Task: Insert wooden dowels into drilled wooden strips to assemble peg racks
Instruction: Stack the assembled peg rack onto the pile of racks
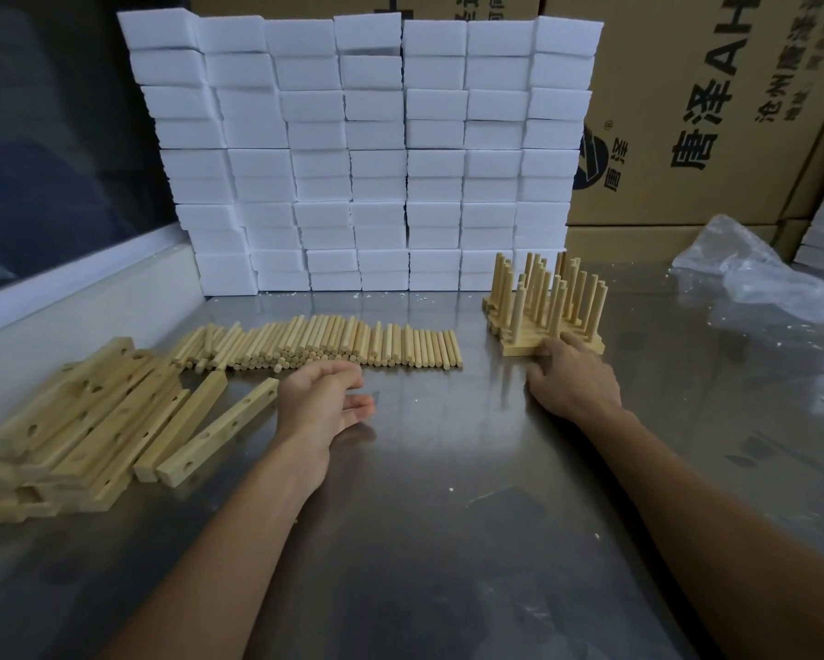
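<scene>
The left hand hovers with relaxed, spread fingers just before the loose dowels mid-tabletop. Drilled strips lie at the left edge. The right hand, fingers extended, touches the assembled peg racks toward the right.

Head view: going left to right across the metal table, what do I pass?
Drilled wooden strips → loose dowels → left hand, held open above the table → right hand, fingers touching the base of the finished peg racks → crumpled clear plastic.
</scene>
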{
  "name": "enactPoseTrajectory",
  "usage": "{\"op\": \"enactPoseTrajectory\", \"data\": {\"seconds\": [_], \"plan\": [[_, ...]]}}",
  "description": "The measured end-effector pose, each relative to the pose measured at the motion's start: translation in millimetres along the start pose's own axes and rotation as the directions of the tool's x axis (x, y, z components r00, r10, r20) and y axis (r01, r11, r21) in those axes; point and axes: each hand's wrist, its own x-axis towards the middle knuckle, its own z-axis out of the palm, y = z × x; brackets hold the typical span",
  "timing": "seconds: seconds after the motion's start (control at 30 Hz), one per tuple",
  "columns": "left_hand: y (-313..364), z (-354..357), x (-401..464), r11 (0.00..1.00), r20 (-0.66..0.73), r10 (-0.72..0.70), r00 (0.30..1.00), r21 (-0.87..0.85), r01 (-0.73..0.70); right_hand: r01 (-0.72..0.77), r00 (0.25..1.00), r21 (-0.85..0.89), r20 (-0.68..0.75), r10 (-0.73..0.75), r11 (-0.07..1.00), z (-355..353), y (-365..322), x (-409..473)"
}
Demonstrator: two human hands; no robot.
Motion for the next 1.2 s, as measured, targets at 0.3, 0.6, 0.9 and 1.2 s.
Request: {"op": "enactPoseTrajectory", "data": {"seconds": [0.3,0.6,0.9,1.2], "plan": [[2,-19,6,0.513,-0.04,0.551,0.834,0.804,-0.3,0.125,0.991,0.107,-0.071,-0.118,0.986,4,-25,-8],[6,-36,9,0.094,-0.188,0.411,0.892,0.982,0.163,0.197,0.98,0.118,-0.053,-0.192,0.973,10,-35,-9],[8,-24,1,0.127,-0.037,0.609,0.792,0.991,-0.051,0.205,0.978,0.279,-0.019,-0.208,0.938,15,-53,-4],[-2,-7,7,0.679,-0.038,0.661,0.749,0.455,-0.576,0.15,0.987,0.259,0.024,-0.161,0.954,27,-70,18]]}}
